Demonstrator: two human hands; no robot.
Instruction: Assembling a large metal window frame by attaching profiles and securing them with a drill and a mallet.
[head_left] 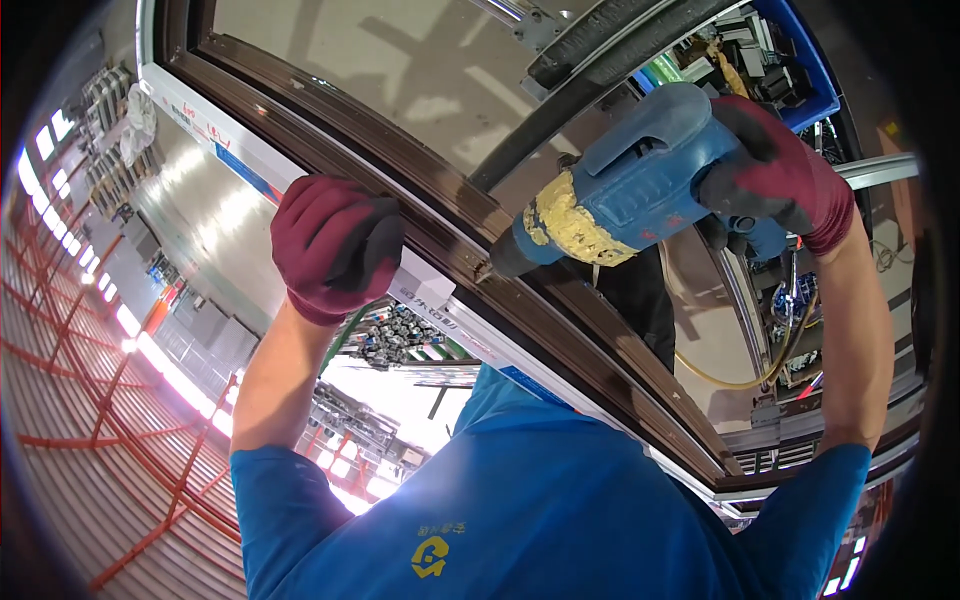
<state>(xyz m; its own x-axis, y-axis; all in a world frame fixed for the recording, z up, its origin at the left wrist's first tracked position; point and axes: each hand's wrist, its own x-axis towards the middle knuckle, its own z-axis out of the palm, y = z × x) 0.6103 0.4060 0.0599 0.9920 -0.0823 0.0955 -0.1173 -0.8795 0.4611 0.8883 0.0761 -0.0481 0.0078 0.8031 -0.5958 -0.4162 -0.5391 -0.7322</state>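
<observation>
My right hand [775, 170], in a dark red glove with black coating, is wrapped round the grip of a blue power drill [650, 165]. Worn yellow tape circles the drill's front part. Its dark nose points down-left and meets the inner channel of a brown metal window or door frame [560, 325]; the bit's very tip is hard to make out. My left hand [335, 250], gloved alike, is closed in a fist over the frame's near side, which bears white protective film [245, 150]. Its curled fingers hide whatever they may hold.
A blue bin [815, 70] of small parts stands at the upper right. A black padded bar [570, 105] passes beneath the frame. A yellowish hose [740, 382] loops at the right. Bundled metal profiles [400, 335] lie beyond the frame, near my left forearm.
</observation>
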